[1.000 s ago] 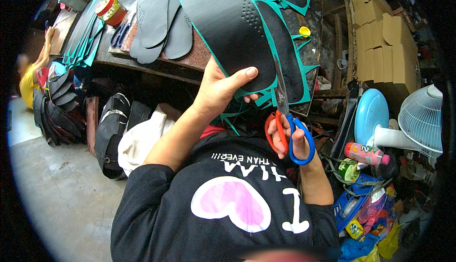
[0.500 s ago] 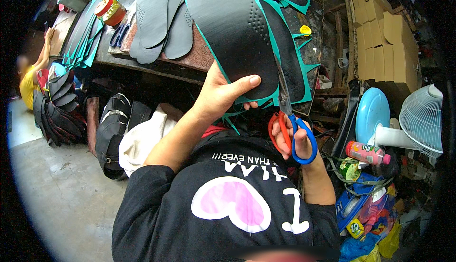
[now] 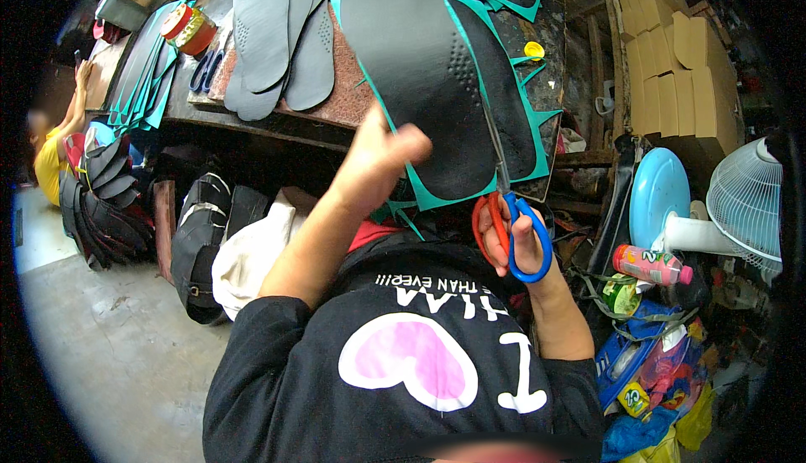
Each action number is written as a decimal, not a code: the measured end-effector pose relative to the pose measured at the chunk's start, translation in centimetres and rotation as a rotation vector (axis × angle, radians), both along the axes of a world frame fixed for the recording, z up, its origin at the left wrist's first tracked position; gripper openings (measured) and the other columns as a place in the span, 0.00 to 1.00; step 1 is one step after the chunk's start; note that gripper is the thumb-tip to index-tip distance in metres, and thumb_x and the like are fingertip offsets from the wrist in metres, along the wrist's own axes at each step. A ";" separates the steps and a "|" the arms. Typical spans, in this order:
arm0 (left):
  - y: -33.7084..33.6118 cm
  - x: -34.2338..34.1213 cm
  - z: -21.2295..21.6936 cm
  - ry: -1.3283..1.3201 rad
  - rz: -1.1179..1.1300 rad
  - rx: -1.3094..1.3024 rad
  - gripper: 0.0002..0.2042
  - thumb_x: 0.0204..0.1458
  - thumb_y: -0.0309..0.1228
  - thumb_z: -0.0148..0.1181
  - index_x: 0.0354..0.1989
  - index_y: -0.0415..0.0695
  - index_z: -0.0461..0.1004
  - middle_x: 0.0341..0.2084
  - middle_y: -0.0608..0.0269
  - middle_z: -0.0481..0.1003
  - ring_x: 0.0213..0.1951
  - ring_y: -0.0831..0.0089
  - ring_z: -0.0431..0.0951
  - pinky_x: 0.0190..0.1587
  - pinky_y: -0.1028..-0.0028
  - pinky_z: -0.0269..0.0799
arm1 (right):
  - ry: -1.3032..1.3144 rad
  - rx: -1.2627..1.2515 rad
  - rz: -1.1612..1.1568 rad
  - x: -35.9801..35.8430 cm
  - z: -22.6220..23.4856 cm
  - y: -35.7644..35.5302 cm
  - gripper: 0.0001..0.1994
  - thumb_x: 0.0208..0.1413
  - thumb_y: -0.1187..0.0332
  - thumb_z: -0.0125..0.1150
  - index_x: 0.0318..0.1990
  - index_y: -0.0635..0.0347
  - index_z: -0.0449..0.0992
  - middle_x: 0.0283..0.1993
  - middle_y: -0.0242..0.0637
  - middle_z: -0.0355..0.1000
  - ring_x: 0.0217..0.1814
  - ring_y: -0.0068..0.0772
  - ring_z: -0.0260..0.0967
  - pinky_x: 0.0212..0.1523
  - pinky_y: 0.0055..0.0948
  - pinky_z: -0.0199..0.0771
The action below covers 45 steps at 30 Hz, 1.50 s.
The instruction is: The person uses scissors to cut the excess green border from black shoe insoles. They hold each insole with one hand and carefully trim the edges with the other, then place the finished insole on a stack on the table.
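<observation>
Gripping scissors (image 3: 504, 186), the right fingers (image 3: 489, 238) curl snugly; the blurred left fingers (image 3: 410, 143) overlap an insole (image 3: 411, 56), grip unclear.

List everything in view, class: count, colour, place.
Front sheet: one, black and teal, centre
Scissors: one, red and blue, centre
Insoles: several, dark grey, upper left
Stacked sheets: several, teal edges, upper left
Jar: one, red lid, upper left
Table: one, dark, top
Boxes: many, brown, right
Fan: one, white and blue, right
Bottle: one, pink, right
Cloth: one, white, left
Clutter: uncounted, mixed, lower right
Co-worker: one, yellow top, far left
Shirt: one, black, bottom
Left hand: one, bare, at front sheet
Right hand: one, bare, holding scissors
</observation>
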<state>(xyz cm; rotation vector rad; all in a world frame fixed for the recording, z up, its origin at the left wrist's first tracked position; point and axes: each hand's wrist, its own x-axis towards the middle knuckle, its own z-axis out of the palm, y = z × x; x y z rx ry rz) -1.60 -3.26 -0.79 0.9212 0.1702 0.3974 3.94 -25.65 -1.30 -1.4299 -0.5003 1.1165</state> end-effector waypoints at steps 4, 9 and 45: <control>1.0 0.8 -0.1 0.041 0.141 0.091 0.26 0.49 0.25 0.63 0.57 0.38 0.60 0.49 0.57 0.70 0.50 0.68 0.71 0.55 0.69 0.65 | 0.008 0.033 0.037 0.3 -0.1 0.5 0.45 0.43 0.23 0.39 0.38 0.66 0.67 0.13 0.27 0.60 0.10 0.17 0.57 0.14 0.14 0.56; -2.0 0.6 -0.9 -0.011 0.166 0.236 0.25 0.49 0.22 0.61 0.56 0.39 0.60 0.47 0.58 0.71 0.47 0.69 0.73 0.53 0.68 0.67 | 0.042 0.175 -0.014 0.1 -0.1 1.3 0.47 0.43 0.22 0.35 0.41 0.66 0.68 0.19 0.30 0.64 0.18 0.21 0.60 0.20 0.19 0.58; 1.0 0.6 0.6 0.012 0.142 -0.002 0.27 0.49 0.26 0.63 0.57 0.38 0.59 0.45 0.55 0.72 0.44 0.67 0.76 0.47 0.69 0.73 | -0.052 -0.007 -0.010 1.5 0.2 0.2 0.39 0.48 0.28 0.45 0.39 0.64 0.69 0.24 0.33 0.67 0.25 0.24 0.66 0.27 0.22 0.68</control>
